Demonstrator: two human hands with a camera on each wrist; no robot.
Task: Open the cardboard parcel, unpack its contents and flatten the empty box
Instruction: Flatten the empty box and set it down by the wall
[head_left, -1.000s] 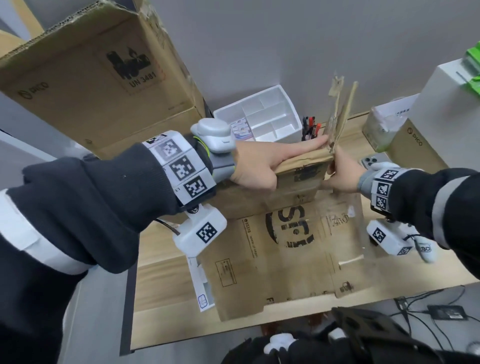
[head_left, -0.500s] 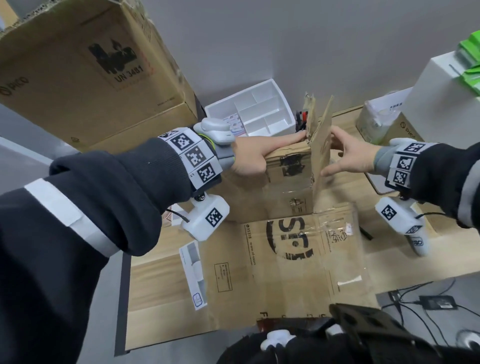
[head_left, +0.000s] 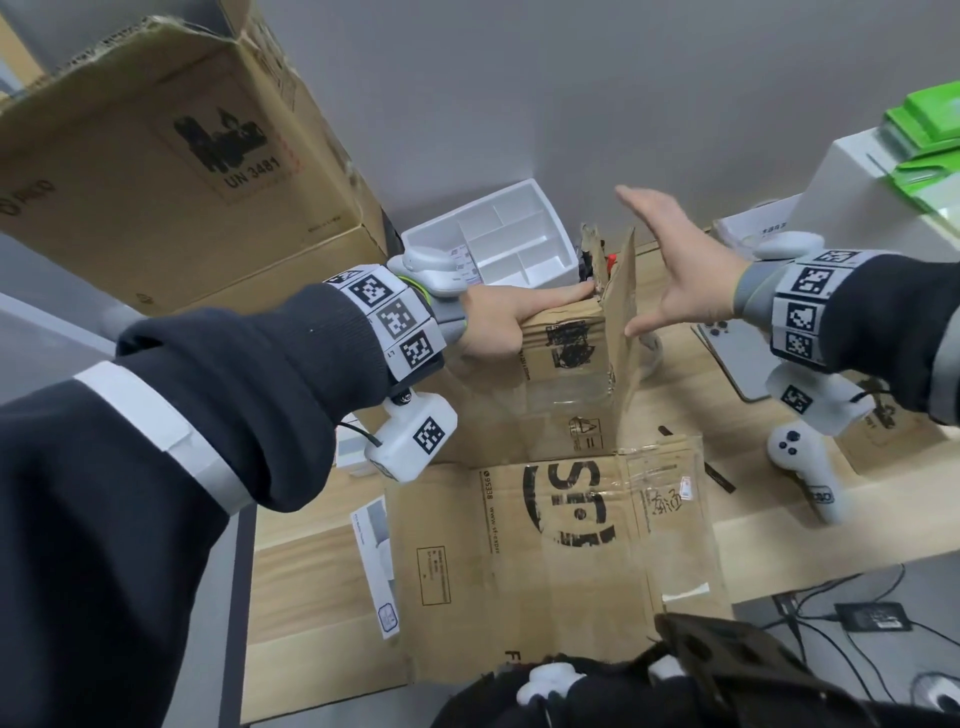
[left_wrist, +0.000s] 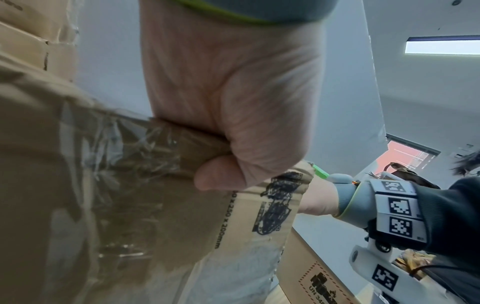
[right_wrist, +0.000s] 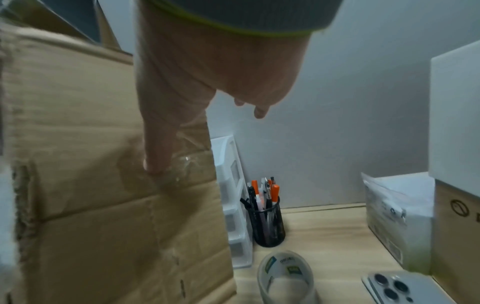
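The brown cardboard box lies largely spread flat on the wooden table, its printed panel facing up. One panel still stands upright at the far side, with a side flap sticking up beside it. My left hand grips the top edge of that upright panel; in the left wrist view the thumb curls under the taped cardboard. My right hand is spread open right of the flap, and its thumb touches the flap.
A large brown carton stands at the back left. Behind the box are a white compartment tray and a pen cup. A tape roll, a phone and a white box sit right. A small white package lies left.
My right hand has come off the flap it pressed, lifting up and to the right with fingers spread. The left hand keeps its grip on the upright panel.
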